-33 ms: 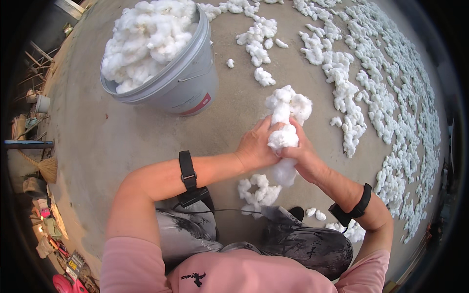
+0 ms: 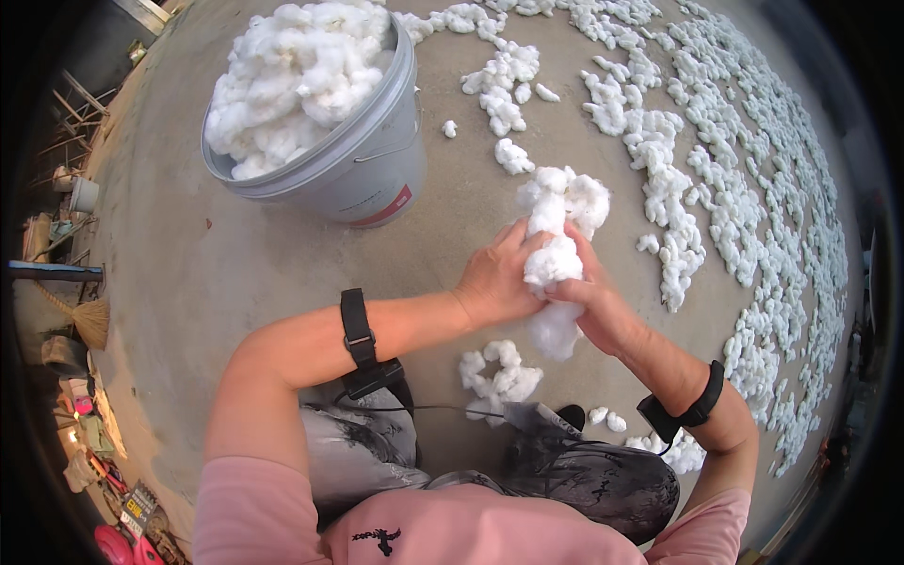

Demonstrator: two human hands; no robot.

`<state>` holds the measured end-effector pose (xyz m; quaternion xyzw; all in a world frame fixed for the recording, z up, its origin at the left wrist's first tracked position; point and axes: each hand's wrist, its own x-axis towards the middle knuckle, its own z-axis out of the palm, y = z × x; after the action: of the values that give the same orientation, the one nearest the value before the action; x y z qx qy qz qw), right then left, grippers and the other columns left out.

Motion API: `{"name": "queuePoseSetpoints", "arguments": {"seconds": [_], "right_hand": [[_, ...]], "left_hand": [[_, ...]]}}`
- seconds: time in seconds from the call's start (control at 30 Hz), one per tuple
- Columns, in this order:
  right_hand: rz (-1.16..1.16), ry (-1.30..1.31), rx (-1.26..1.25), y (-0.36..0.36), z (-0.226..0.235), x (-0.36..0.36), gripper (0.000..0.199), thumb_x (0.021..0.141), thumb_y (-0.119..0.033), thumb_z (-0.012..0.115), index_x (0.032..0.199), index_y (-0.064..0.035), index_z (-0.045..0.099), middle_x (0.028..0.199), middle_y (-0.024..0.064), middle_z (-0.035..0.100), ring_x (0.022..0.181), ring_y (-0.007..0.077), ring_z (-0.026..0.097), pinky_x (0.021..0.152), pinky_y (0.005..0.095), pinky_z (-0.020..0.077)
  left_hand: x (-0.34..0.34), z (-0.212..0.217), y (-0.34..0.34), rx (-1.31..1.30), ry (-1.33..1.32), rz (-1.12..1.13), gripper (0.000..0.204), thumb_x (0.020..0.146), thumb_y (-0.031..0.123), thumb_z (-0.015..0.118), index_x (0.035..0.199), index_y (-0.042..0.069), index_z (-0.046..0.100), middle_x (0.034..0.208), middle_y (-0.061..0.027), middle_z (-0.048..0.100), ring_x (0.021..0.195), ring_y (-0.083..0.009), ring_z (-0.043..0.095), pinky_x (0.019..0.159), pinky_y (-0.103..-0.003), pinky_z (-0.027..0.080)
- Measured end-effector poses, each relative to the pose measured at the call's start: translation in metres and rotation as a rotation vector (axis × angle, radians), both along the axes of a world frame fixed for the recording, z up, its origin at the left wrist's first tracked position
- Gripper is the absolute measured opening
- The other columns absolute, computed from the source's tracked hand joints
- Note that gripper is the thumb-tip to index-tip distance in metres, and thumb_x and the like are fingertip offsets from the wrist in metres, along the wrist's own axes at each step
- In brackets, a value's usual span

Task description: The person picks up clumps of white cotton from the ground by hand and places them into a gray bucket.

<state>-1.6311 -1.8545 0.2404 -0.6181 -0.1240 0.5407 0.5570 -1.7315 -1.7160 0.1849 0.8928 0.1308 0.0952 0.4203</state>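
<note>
A long clump of fluffy white raw cotton [image 2: 554,262] is squeezed between my two hands, just above the floor in front of my knees. My left hand [image 2: 499,276] wraps it from the left side, fingers curled in. From the right, my right hand [image 2: 600,297] closes on the same clump, thumb across its front. Cotton bulges out above and below the hands; parts of my fingers are hidden by it. Beneath the hands, a loose pile of cotton [image 2: 504,377] lies on the floor by my feet.
A grey plastic bucket [image 2: 377,160] heaped with cotton [image 2: 292,80] stands at the far left. Cotton tufts [image 2: 753,198] spread widely over the concrete floor [image 2: 264,264] to the right. A broom [image 2: 91,325] and assorted household items line the left edge. Straps with small boxes circle both forearms.
The scene has shifted slightly rightward in the picture. Both hands keep the same hold on the cotton.
</note>
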Motion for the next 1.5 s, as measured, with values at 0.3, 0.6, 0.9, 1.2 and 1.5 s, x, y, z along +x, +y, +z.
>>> {"name": "queuePoseSetpoints", "arguments": {"seconds": [0.3,0.6,0.9,1.2,1.5], "right_hand": [[0.229,-0.553,0.378,0.099,0.15,-0.007,0.09,0.088,-0.038,0.068,0.156,-0.0063,0.02,0.154,0.0172,0.033,0.132,0.029,0.045,0.1,0.0395,0.0458],[0.018,-0.507,0.384,0.119,0.113,0.016,0.061,0.092,-0.021,0.063,0.145,-0.0013,0.04,0.127,0.0139,0.06,0.109,0.0208,0.064,0.086,0.0306,0.0533],[-0.17,-0.285,0.105,0.07,0.043,0.063,0.049,0.09,-0.008,0.058,0.138,-0.0011,0.048,0.105,0.0055,0.068,0.092,0.0127,0.066,0.079,0.0261,0.0512],[0.353,-0.583,-0.091,-0.022,-0.09,0.04,0.046,0.089,-0.013,0.062,0.133,-0.0045,0.052,0.111,0.0073,0.066,0.097,0.0198,0.065,0.086,0.0318,0.0513],[1.233,-1.135,0.136,-0.105,-0.209,-0.096,0.093,0.075,-0.03,0.08,0.153,-0.0289,0.029,0.162,0.0077,0.015,0.147,0.0423,0.015,0.111,0.0583,0.033]], "left_hand": [[-0.032,0.15,0.139,0.31,-0.761,0.157,0.041,0.073,0.01,0.076,0.111,0.005,0.062,0.104,-0.011,0.067,0.092,-0.0283,0.068,0.079,-0.035,0.055],[-0.113,0.178,0.271,0.166,-0.406,0.452,0.036,0.077,0.007,0.071,0.113,0.001,0.066,0.112,-0.0133,0.071,0.099,-0.0251,0.068,0.086,-0.035,0.053],[-0.043,0.058,0.356,0.656,0.879,-0.117,0.041,0.08,0.031,0.065,0.113,0.006,0.069,0.108,-0.021,0.069,0.099,-0.0363,0.066,0.085,-0.041,0.052],[-0.073,0.1,0.361,0.484,0.984,-0.222,0.05,0.073,0.03,0.074,0.116,0.005,0.067,0.113,-0.0204,0.069,0.102,-0.0315,0.065,0.092,-0.039,0.049],[-0.082,0.22,0.235,0.954,0.629,0.145,0.07,0.086,0.023,0.07,0.149,0.022,0.041,0.131,-0.0198,0.059,0.12,-0.0304,0.058,0.102,-0.039,0.047]]}}
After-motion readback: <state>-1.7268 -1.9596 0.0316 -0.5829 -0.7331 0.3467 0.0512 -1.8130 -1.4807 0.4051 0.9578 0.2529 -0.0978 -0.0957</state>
